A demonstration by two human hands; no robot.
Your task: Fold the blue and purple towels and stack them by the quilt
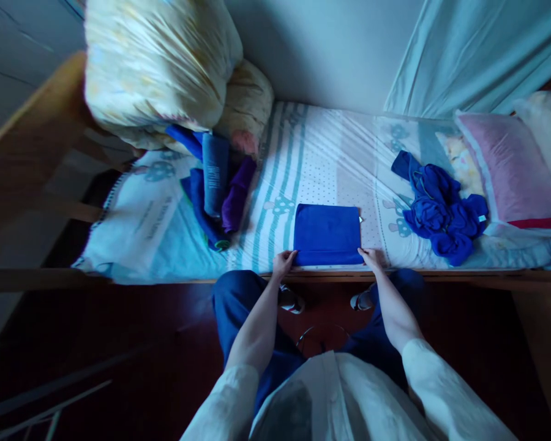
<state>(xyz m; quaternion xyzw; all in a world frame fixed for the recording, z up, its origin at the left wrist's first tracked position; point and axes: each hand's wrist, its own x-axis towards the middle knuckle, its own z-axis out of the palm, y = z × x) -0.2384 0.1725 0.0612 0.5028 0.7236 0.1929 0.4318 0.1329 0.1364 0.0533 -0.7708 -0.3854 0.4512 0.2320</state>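
A folded blue cloth (327,234) lies flat on the striped bed sheet (316,165) near the bed's front edge. My left hand (283,263) pinches the cloth's near left corner. At the near right corner, my right hand (371,257) has its fingers closed on the cloth's edge. Both arms reach forward from white sleeves over my blue-trousered knees.
A crumpled blue garment (441,214) lies to the right, beside a pink pillow (514,171). Folded blue and purple cloths (218,184) are stacked to the left under a yellow bundled quilt (160,67). The wooden bed rail (463,278) runs along the front.
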